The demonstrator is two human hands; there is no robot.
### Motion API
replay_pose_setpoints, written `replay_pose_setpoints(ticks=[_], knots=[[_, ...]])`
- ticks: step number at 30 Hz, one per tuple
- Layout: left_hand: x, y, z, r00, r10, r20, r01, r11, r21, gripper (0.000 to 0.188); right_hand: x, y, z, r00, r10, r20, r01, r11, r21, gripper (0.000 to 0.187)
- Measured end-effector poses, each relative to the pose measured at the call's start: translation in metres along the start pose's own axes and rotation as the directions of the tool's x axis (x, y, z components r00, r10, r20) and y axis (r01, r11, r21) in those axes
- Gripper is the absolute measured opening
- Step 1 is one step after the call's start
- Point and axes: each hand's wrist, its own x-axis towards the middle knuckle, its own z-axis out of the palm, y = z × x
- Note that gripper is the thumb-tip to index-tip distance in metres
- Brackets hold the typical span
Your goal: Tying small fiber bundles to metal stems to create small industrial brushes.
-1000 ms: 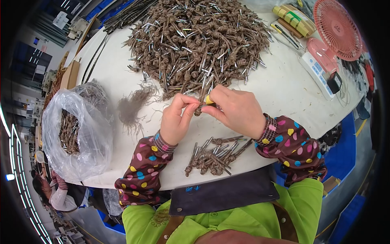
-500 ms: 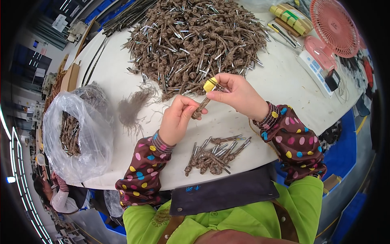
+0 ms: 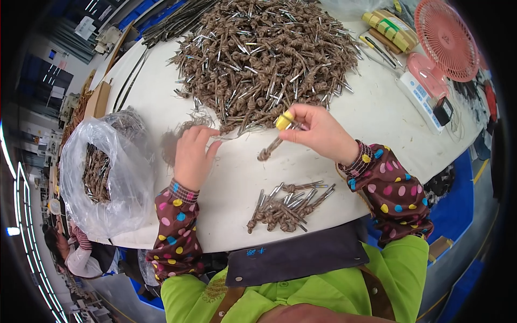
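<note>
Brown knotted cord (image 3: pixel 270 149) pinched in right hand (image 3: pixel 322 133); left hand (image 3: pixel 193 156) at threads (image 3: pixel 233 137) (grip slightly parted, hold unclear).

Cord pile (image 3: pixel 264 64): matte brown, silver tips scattered through it. Small heap (image 3: pixel 280 212), same brown and silver. Knotted cord (image 3: pixel 269 149), also brown. Finger wrap (image 3: pixel 284 120): plain yellow. Sleeve covers (image 3: pixel 398 194): dark maroon-brown, polka dots in pink, yellow and blue (loudest pattern here), with checked cuffs (image 3: pixel 183 192). Shirt (image 3: pixel 301 299): lime green. Apron (image 3: pixel 301 255): very dark purple, blue mark on it; straps (image 3: pixel 228 302) brown. Table (image 3: pixel 344 191): off-white. Fan (image 3: pixel 447 37): coral pink. Power strip (image 3: pixel 417 94): white and blue. Adapter (image 3: pixel 443 111): black.
</note>
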Motion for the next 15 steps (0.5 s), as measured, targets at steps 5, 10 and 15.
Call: replay_pose_setpoints(ticks=[5,10,15], knots=[[0.040,0.021,0.034,0.985,0.048,-0.166,-0.041,0.998,0.042,0.023,-0.011,0.003,0.016,0.926,0.043,0.375,0.009,0.991,-0.136,0.025],[0.050,0.021,0.054,0.993,-0.042,-0.109,0.049,0.997,0.065,0.019,-0.016,-0.013,0.012,0.792,0.044,0.609,0.187,0.932,-0.311,0.030],[0.046,0.019,0.044,0.949,-0.262,0.174,0.309,0.672,-0.673,0.016,-0.012,-0.019,0.004,0.993,0.104,0.064,-0.095,0.987,-0.128,0.023]])
